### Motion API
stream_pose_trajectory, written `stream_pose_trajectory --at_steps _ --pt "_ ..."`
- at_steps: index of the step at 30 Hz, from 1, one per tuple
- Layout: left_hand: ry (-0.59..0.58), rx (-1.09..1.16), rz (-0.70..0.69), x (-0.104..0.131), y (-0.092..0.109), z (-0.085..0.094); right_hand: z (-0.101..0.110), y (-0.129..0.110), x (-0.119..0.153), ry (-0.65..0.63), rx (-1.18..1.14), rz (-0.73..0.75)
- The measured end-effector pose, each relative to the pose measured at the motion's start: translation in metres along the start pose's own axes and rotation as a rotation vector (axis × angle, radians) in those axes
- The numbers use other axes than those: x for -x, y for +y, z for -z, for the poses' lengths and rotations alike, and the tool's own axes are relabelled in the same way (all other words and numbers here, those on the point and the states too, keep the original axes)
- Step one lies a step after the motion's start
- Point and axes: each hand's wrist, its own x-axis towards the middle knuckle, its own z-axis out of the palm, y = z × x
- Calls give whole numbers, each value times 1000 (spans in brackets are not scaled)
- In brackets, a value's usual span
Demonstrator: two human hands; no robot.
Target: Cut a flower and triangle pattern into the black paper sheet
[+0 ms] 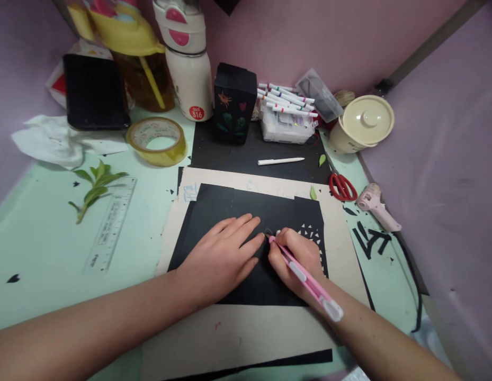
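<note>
Steadying: the left hand (225,256) lies palm down on the black card (269,292), fingers extended and a little apart, pressing but gripping nothing

Pink knife: what looks like a craft knife (299,272) sits in the right hand (299,251), fingers closed around it near the front like a pencil – its long body leans back over the wrist

Tip: right down at a faint curved mark (268,230) on the card, just beside the left fingertips; the exact contact is too small to tell

Black card: flat on the pale sheet (230,328), under both hands, with small pale angular shapes (305,233) near its right side

Good handling: I'd want light, even strokes here, blade fairly upright, the card turned for a curve rather than the wrist twisted

Watch: those left fingertips look close to the blade – easing them back and out of its path, while still pressing near the mark, would be safer and stop the card creeping

Nearby: white pen (281,161) beyond the card, red-handled scissors (342,187) to the right, clear ruler (113,227) beside the leafy sprig (95,190) on the left, black box (234,106) standing at the back
</note>
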Motion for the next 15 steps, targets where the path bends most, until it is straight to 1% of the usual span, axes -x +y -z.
stream_pose_trajectory --at_steps 5,8,11,15 --pt "-5 -4 -5 0 -1 -1 1 0 1 28 -100 -95" --pt "-13 0 -4 0 -1 -1 0 -1 2 35 -104 -143" --pt "-21 5 0 0 -1 0 0 0 2 31 -100 -155" --pt "-24 5 -2 0 -1 0 1 0 1 15 -93 -124"
